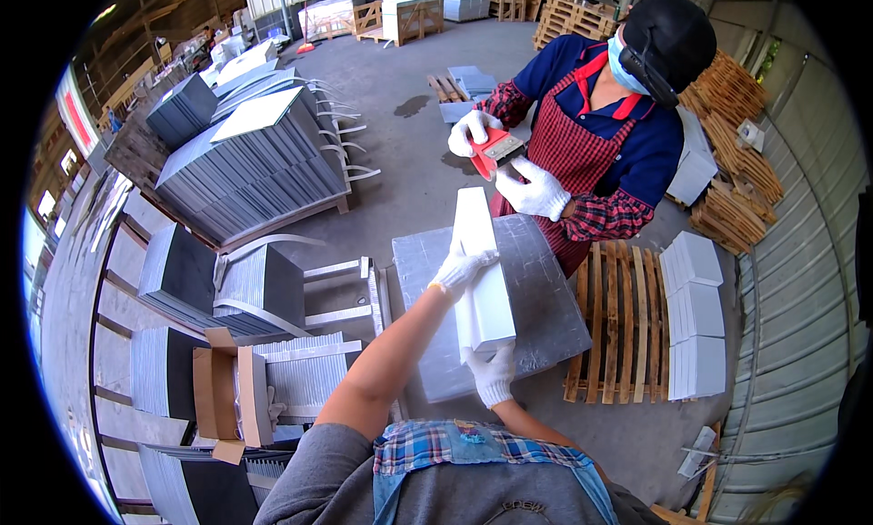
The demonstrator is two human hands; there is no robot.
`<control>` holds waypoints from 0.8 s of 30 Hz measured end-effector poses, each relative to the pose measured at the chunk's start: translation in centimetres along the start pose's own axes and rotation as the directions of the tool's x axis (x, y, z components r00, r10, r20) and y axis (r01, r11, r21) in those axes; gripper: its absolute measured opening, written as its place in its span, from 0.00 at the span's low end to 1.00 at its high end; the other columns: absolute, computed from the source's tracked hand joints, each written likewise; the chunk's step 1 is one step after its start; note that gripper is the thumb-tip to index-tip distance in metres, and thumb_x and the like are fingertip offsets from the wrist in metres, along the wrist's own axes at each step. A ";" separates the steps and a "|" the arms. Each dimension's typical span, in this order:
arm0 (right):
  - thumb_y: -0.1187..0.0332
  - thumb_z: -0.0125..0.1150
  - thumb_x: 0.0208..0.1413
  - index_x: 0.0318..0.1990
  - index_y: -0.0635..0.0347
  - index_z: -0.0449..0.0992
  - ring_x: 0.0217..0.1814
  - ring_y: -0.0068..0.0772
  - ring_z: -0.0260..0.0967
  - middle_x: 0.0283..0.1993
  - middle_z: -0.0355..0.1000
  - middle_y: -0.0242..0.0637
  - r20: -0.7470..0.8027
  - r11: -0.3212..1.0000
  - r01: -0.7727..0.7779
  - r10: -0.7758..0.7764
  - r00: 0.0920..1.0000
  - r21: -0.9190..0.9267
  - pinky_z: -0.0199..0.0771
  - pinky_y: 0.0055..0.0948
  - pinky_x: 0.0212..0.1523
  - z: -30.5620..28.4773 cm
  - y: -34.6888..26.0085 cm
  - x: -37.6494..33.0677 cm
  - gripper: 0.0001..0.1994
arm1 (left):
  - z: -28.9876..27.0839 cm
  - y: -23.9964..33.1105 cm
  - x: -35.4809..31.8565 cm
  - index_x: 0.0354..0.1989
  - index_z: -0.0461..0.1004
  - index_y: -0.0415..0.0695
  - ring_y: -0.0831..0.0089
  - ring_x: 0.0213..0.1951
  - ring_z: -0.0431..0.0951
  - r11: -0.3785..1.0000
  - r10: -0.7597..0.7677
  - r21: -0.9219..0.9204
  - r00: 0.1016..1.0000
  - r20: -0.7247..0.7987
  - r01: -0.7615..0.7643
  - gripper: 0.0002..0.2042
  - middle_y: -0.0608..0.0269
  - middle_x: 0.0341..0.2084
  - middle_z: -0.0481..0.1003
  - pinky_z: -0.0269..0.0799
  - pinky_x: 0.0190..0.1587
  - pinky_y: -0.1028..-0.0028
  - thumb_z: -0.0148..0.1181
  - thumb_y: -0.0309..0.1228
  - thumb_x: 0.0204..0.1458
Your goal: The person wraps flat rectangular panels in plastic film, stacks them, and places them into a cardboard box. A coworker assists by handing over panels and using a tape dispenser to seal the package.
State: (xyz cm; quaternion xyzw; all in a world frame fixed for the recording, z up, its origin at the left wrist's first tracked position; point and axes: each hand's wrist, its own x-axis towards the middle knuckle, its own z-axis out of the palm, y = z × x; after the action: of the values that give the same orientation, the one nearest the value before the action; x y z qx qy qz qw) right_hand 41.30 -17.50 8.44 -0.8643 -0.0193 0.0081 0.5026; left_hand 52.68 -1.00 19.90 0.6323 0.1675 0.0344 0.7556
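Observation:
A long white box (492,309) lies over a grey slab-topped table (551,330), its length running away from me. My left hand (462,269), in a white knit glove, grips its left side near the middle, with fingers reaching across the top. At the near end, my right hand (494,376), also gloved, holds the box from below its edge; part of those fingers is hidden. Across the table a co-worker in a checked apron (568,152) holds a red tape dispenser (496,152) in gloved hands, just beyond the far end of the box.
White boxes (696,311) are stacked on a wooden pallet (626,320) to the right. An open cardboard carton (218,389) sits at the left among stacked grey slabs (259,284). Farther back stand a large slab stack (255,166) and wooden crates (414,20).

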 end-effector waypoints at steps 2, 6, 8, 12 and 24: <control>0.50 0.79 0.38 0.63 0.66 0.62 0.56 0.55 0.72 0.54 0.73 0.54 0.000 1.000 0.012 -0.012 1.000 0.016 0.70 0.43 0.57 0.4 0.6 0.1 0.47 | -0.3 -0.8 0.7 0.61 0.59 0.37 0.66 0.45 0.79 1.000 0.026 -0.006 1.000 0.015 -0.026 0.32 0.52 0.47 0.73 0.80 0.42 0.66 0.69 0.35 0.52; 0.50 0.79 0.38 0.62 0.66 0.62 0.56 0.56 0.72 0.53 0.74 0.54 -0.008 0.997 0.047 -0.046 0.999 0.054 0.70 0.44 0.57 0.8 1.5 0.2 0.47 | -0.6 -1.2 1.2 0.61 0.59 0.36 0.66 0.45 0.78 0.999 0.035 0.002 0.998 0.047 -0.035 0.32 0.52 0.47 0.73 0.80 0.43 0.66 0.69 0.35 0.52; 0.49 0.79 0.38 0.61 0.66 0.63 0.56 0.56 0.72 0.52 0.74 0.54 -0.009 0.998 0.039 -0.039 0.999 0.046 0.70 0.44 0.56 0.8 1.8 0.2 0.46 | -0.1 -0.7 0.6 0.60 0.60 0.36 0.66 0.44 0.79 1.000 0.014 0.004 1.000 -0.006 -0.014 0.32 0.53 0.46 0.73 0.80 0.42 0.66 0.69 0.35 0.51; 0.49 0.79 0.38 0.59 0.66 0.64 0.55 0.56 0.72 0.52 0.74 0.54 0.001 1.000 0.027 -0.027 1.000 0.015 0.70 0.45 0.56 0.8 1.9 0.4 0.44 | 0.5 0.5 -0.4 0.59 0.62 0.37 0.66 0.42 0.79 1.000 0.024 0.007 0.998 -0.055 -0.024 0.30 0.53 0.45 0.74 0.80 0.42 0.65 0.69 0.35 0.51; 0.58 0.82 0.35 0.66 0.64 0.59 0.58 0.51 0.71 0.56 0.71 0.53 -0.020 0.989 0.113 -0.112 0.994 0.093 0.69 0.41 0.58 -1.8 -1.8 -0.1 0.49 | 0.8 1.4 -0.9 0.60 0.59 0.36 0.66 0.43 0.79 0.999 0.031 0.019 0.999 -0.011 -0.031 0.33 0.53 0.46 0.74 0.79 0.44 0.66 0.69 0.36 0.51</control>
State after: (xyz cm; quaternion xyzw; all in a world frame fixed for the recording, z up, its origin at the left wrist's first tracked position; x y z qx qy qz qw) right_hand 41.21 -18.20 10.86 -0.8372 -0.0638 -0.0256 0.5426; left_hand 52.29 -1.70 21.58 0.6419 0.1621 0.0481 0.7479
